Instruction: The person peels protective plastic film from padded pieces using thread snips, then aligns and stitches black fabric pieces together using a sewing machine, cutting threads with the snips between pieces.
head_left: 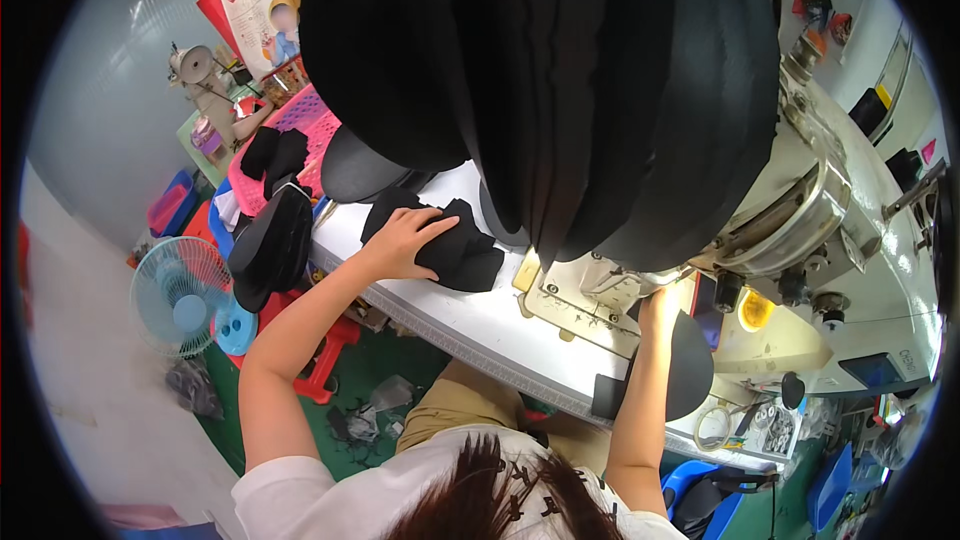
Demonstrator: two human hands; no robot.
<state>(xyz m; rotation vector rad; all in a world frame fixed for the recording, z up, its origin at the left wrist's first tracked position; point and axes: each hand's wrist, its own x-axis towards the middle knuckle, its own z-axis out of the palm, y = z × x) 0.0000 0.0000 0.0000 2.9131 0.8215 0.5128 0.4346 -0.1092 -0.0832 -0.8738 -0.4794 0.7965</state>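
Observation:
My left hand (402, 243) lies with fingers spread on a loose pile of black fabric pieces (468, 252) on the white sewing table (430, 320). My right hand (657, 308) reaches up beside the sewing machine (600, 285). Its fingers are hidden behind machine parts and the large dark shape above, so what it holds cannot be seen. Under my right forearm rests a black curved piece (688, 368) with a rounded edge. A big bundle of black curved panels (540, 90) fills the upper middle, very close, and covers much of the machine.
Left of the table, a pink basket (318, 130) holds black pieces, with a black stack (272, 245) beside it. A fan (188, 310) and a red stool (325, 360) stand lower left. The machine's handwheel side (800, 230) is at right. Scraps (365, 420) litter the green floor.

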